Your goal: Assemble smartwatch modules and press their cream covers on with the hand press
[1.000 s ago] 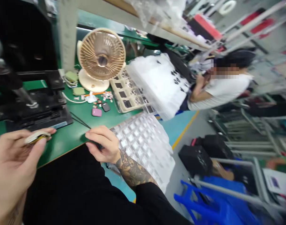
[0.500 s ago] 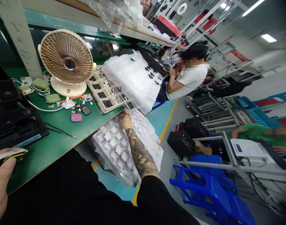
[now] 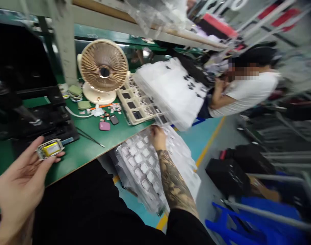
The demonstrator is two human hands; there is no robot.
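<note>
The left hand point(image 3: 28, 173) is holding a small, pale, open-backed casing point(image 3: 40, 153) with a flat yellow cell point(image 3: 51, 148) inside, the grip closing thumb and fingers around its edges, just over the near side of the green, smooth surface point(image 3: 76, 154). And the right hand point(image 3: 158, 136) is hanging low, out past that edge, over the far part of a clear, moulded plastic tray point(image 3: 152, 200) where white, rounded-square pieces point(image 3: 138, 158) are sitting in rows; its fingertips are hiding, so whether that grip is wide, narrow or pinching something, I cannot tell. Good handling, I'm judging, is asking for a light thumb on the rim, sparing the cell from pressing, and a level left wrist. Over the tray, careful fingers should be working one pocket at a time, sparing the neighbours. Slim, dark metal tweezers point(image 3: 95, 140) are lying between the hands.
</note>
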